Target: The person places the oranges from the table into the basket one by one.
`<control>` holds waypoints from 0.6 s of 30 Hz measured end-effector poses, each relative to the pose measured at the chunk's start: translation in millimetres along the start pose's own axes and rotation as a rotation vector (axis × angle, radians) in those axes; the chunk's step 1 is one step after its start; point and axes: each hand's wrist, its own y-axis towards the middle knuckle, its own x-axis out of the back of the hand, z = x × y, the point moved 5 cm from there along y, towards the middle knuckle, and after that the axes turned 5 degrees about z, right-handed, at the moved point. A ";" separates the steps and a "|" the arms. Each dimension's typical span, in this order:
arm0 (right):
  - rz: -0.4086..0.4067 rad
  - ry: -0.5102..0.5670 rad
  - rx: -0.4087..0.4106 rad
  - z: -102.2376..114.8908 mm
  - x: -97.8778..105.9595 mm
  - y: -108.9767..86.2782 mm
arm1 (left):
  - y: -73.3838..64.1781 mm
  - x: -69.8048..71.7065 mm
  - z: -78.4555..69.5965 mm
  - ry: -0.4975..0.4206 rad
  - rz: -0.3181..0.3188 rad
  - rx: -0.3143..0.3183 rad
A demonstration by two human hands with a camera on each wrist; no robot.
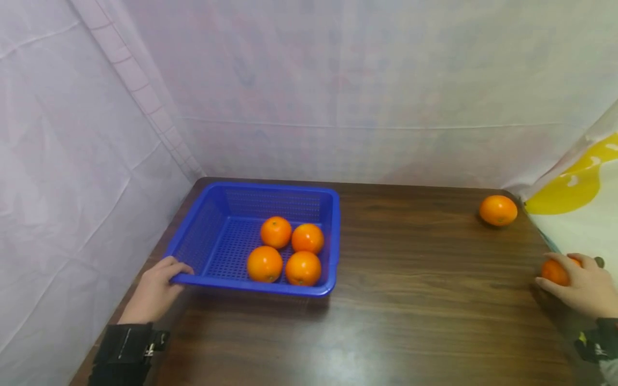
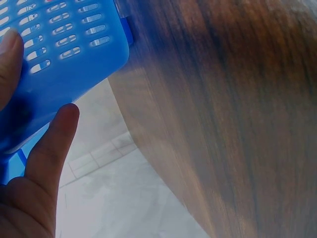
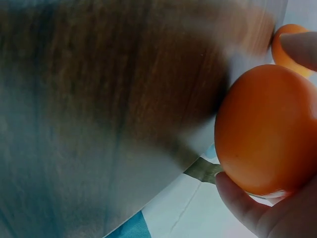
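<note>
A blue perforated plastic basket (image 1: 219,281) stands at the left of the table, with several oranges (image 1: 264,264) gathered in its right half. My left hand (image 1: 156,284) grips the basket's near left corner; in the left wrist view thumb and finger lie on either side of the blue wall (image 2: 74,64). At the table's right edge my right hand (image 1: 586,287) holds another orange (image 3: 267,129), its fingers curled round the fruit. A further orange (image 1: 498,210) rests near the far right corner and shows behind the held one in the right wrist view.
The brown wooden table (image 1: 410,300) reaches back to a pale hanging cloth (image 1: 367,86). More white cloth (image 1: 53,161) hangs along the left side. On the right is a sheet with a yellow printed shape (image 1: 569,187), close to the table edge.
</note>
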 end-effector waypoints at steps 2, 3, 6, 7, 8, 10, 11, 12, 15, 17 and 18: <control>-0.010 -0.002 0.009 -1.6 -1.6 0.4 | -0.2 -0.1 0.1 0.003 0.002 0.004; -0.015 -0.004 0.014 -2.2 -2.0 0.7 | -0.2 -0.2 0.1 0.006 0.001 0.004; -0.023 -0.008 0.018 -3.5 -3.4 1.2 | -0.5 -0.1 0.1 0.008 -0.004 -0.001; -0.028 -0.009 0.020 -3.4 -3.6 1.4 | -0.4 0.2 -0.3 0.008 -0.008 -0.004; -0.033 -0.008 0.021 -3.3 -3.6 1.5 | -0.4 0.6 -0.7 0.008 -0.012 -0.008; -0.040 -0.004 0.027 -2.8 -3.4 1.6 | -0.1 1.1 -1.2 0.004 -0.016 -0.011; -0.042 -0.003 0.028 -2.5 -3.3 1.5 | 0.1 1.5 -1.8 0.003 -0.017 -0.012; -0.043 -0.001 0.028 -2.3 -3.2 1.2 | 0.2 1.6 -2.3 0.004 -0.016 -0.011; -0.038 0.007 0.022 -2.0 -3.2 0.1 | 0.2 1.3 -2.8 0.005 -0.004 -0.002; -0.031 0.014 0.009 -2.1 -3.4 -1.0 | 0.2 1.3 -3.1 0.005 0.003 0.001; -0.030 0.017 0.004 -2.0 -3.4 -1.6 | 0.2 1.3 -3.0 0.003 0.007 0.002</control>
